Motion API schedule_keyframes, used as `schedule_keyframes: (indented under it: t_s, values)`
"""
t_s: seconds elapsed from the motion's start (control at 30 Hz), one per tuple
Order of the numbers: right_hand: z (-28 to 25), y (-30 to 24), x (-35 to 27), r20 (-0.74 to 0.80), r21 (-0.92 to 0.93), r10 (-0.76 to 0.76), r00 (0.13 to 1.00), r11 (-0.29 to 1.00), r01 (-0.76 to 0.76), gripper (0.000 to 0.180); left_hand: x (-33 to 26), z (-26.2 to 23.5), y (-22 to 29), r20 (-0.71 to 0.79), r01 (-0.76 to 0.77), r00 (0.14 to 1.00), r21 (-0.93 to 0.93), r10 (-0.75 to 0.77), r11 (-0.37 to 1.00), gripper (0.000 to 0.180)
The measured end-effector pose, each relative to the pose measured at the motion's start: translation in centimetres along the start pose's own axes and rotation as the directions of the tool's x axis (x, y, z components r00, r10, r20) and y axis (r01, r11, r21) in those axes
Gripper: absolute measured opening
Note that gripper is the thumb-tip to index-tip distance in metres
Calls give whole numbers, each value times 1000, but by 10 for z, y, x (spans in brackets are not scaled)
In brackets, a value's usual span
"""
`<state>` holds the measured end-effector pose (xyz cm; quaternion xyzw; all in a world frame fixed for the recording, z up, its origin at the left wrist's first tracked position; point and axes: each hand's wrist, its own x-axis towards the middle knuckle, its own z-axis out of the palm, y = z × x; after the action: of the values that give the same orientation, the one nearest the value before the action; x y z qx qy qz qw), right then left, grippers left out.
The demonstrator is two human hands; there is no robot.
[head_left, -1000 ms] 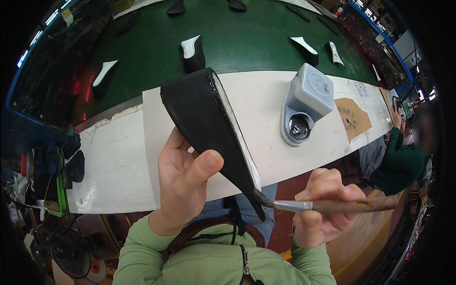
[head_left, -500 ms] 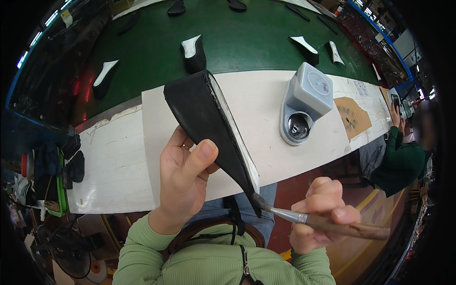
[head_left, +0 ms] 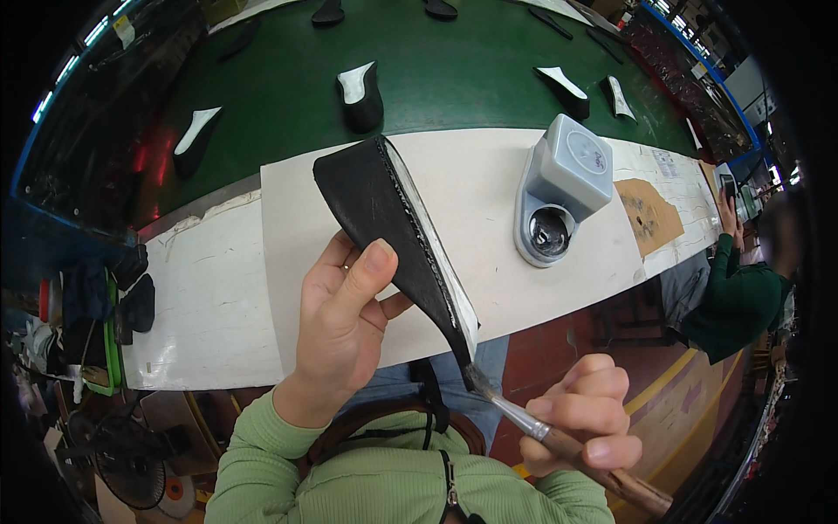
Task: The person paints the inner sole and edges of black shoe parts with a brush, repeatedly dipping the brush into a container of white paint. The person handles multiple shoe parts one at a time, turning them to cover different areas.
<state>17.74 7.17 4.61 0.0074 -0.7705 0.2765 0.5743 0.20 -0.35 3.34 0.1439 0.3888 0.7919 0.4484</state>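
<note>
A black shoe wedge [head_left: 371, 205] with a white inner face is tilted over the table, its thick end up and its thin end down toward me. My left hand [head_left: 345, 306] grips it at the middle, thumb on the black side. Pinched in the fingers of my right hand [head_left: 585, 415] is a paintbrush [head_left: 559, 437] with a wooden handle and metal ferrule. The dark bristles touch the wedge's thin tip. Beyond, a grey-blue plastic dispenser [head_left: 572, 166] has a round cup [head_left: 550, 234] of dark, shiny liquid at its front.
White sheeting [head_left: 209, 306] covers the work table. Behind it runs a green belt [head_left: 454, 87] carrying several black and white wedges [head_left: 361, 100]. A brown cardboard piece [head_left: 648, 214] lies right of the dispenser. Farther right sits a co-worker in a green sleeve [head_left: 733, 301]. A fan [head_left: 127, 467] stands lower left.
The brush has swung to a steeper slant, its handle end dropping down and left. My left hand and the wedge have shifted slightly. The wedges on the belt have crept a little right.
</note>
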Motion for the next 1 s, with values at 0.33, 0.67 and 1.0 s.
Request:
schedule_keyframes:
  t_s: [0.33, 0.67, 1.0]
  values:
    - [-14, 4, 2, 122, 158, -3, 993, 987, -16, 48, 2, -3, -1, -24, 57, 998, -14, -57, 998, 39]
    - [-9, 29, 17, -21, 181, 243, 970, 955, -235, 50, -5, 5, -4, 59, 10, 998, 26, -12, 1000, 58]
    - [-3, 27, 17, 66, 167, 188, 980, 966, -196, 53, -9, 7, -1, 64, -66, 996, 63, 62, 996, 67]
